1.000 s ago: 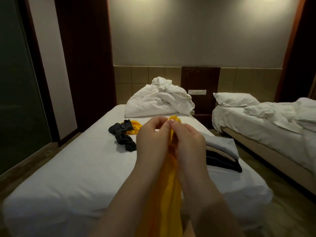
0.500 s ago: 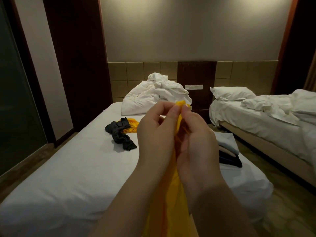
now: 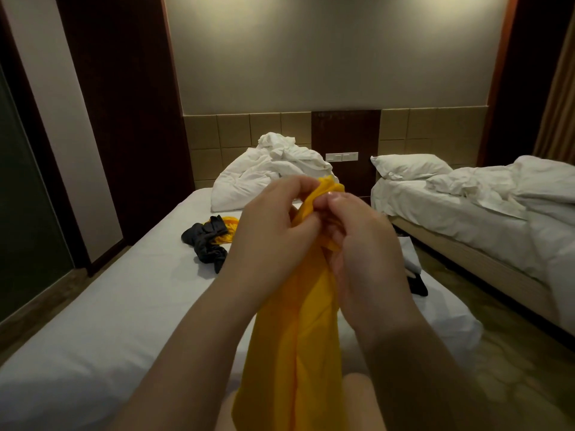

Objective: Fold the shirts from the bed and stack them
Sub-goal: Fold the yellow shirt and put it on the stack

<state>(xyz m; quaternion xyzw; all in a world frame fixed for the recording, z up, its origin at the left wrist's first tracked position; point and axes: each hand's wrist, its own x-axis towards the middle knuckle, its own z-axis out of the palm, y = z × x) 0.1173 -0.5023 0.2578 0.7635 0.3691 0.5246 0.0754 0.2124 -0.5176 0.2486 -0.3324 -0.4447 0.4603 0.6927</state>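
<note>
From the head camera, the left hand (image 3: 273,225) and right hand (image 3: 357,244) each keep a grip pinched on the top of a long yellow fabric shirt (image 3: 295,337) raised over the white-sheeted bed (image 3: 109,306), hiding most of the folded clothes stack (image 3: 411,259), with a crumpled dark garment (image 3: 205,244) lying left.

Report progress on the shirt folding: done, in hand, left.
Done: a small stack of pale and black garments sits at the white bed's right edge, mostly hidden behind the right hand. In hand: left hand and right hand pinch the top of a hanging yellow shirt, not yet folded. Left: a crumpled dark shirt and a yellow garment partly beneath it.
</note>
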